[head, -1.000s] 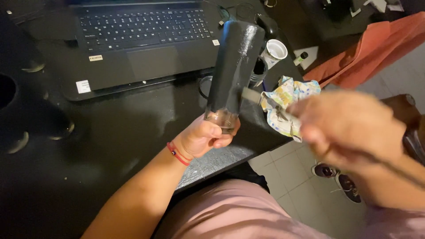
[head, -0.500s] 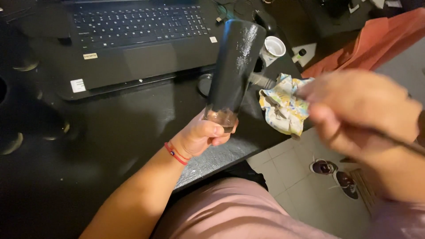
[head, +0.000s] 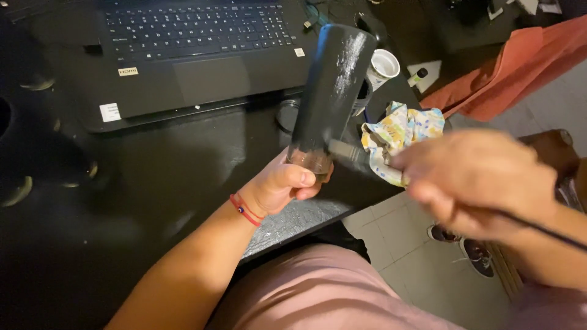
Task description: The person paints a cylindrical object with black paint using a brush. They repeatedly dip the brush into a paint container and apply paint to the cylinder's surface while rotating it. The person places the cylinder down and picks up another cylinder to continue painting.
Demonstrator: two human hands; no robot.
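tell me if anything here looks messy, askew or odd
The dark cylinder is held tilted over the desk by its clear lower end in the left hand. A crumpled patterned cloth lies bunched at the desk's edge. The right hand, blurred, holds a thin cable. No spill or damage shows.

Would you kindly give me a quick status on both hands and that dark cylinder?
Left hand grips dark cylinder at its base, tilted above the desk. Right hand pinches a small metal-tipped tool against its base. Patterned cloth lies behind.
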